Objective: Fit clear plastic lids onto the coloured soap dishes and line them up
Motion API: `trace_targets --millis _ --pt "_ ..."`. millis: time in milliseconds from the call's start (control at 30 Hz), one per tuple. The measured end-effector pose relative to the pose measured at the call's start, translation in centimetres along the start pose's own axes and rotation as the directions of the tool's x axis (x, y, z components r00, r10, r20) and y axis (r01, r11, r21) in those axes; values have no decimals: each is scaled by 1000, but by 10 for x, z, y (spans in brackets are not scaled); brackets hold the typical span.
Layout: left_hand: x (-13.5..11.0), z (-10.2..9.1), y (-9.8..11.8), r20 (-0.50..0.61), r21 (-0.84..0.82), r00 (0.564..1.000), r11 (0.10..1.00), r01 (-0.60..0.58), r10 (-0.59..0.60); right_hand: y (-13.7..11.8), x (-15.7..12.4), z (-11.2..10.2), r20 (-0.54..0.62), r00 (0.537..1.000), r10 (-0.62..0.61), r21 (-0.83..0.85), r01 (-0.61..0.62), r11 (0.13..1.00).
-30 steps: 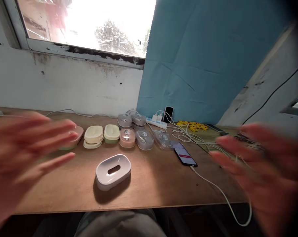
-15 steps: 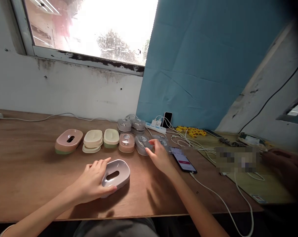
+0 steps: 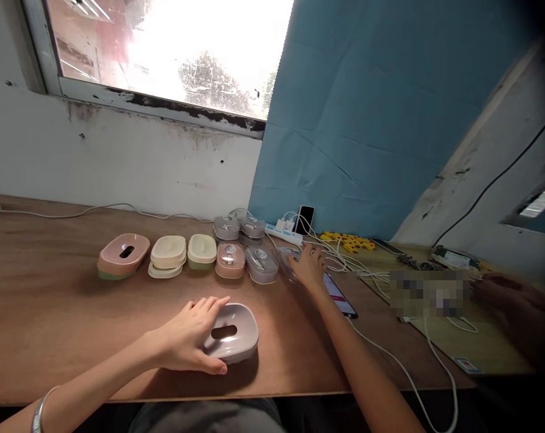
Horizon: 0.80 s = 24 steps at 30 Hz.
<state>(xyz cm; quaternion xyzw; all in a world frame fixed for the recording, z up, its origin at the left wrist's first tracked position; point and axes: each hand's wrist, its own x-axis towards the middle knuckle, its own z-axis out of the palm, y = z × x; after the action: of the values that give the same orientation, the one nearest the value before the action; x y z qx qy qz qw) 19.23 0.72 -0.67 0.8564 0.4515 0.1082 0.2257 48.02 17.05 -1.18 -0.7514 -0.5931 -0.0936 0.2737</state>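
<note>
A pale grey-lilac soap dish (image 3: pixel 240 341) with an oval slot lies near the table's front edge. My left hand (image 3: pixel 195 337) is closed on its left end, thumb along the near side and fingers over the far side. Farther right, my right hand (image 3: pixel 309 266) reaches over a clear grey-tinted soap box lid (image 3: pixel 287 264), its fingers apart; whether they touch the lid is hard to see. Left of that hand stand a grey soap box (image 3: pixel 261 264) and a pink one (image 3: pixel 230 260), both with see-through lids.
A pink-and-green dish (image 3: pixel 124 252), cream boxes (image 3: pixel 168 251) and a cream-and-green box (image 3: pixel 202 251) stand to the left. Grey boxes (image 3: pixel 251 227) sit behind. A phone (image 3: pixel 342 297), white cables and a power strip (image 3: pixel 284 233) lie rightward. Another person's hand (image 3: pixel 502 294) is at far right.
My right hand has moved right and away from me, past the grey box to the clear lid beside the phone. My left hand has shifted slightly right with the soap dish.
</note>
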Motion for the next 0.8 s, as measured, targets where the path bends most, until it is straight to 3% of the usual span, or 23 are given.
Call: trace_targets --millis 200,333,500,600,700,767,800 --pt "-5 7 -14 -58 -4 998 1000 -6 6 7 14 16 126 992 5 84 -15 996" --pt "-13 16 -26 -123 -55 992 998 11 -17 7 13 18 113 993 30 186 -51 981" --pt "-30 24 -31 -164 -264 986 964 -23 -22 1 13 -9 -48 994 98 376 -73 924" --pt "-41 31 -34 -171 -381 984 925 -13 -56 -8 -7 -34 -79 996 36 521 11 854" --pt "-48 38 -38 -197 -479 977 877 -25 -79 -19 -57 -51 -15 983 -185 697 143 703" --pt "-51 42 -40 -222 -535 972 843 -58 -74 -25 -98 -55 48 877 -478 902 167 398" --pt "-51 43 -41 -232 -560 970 825 -74 -70 -28 -117 -55 54 814 -579 933 164 319"
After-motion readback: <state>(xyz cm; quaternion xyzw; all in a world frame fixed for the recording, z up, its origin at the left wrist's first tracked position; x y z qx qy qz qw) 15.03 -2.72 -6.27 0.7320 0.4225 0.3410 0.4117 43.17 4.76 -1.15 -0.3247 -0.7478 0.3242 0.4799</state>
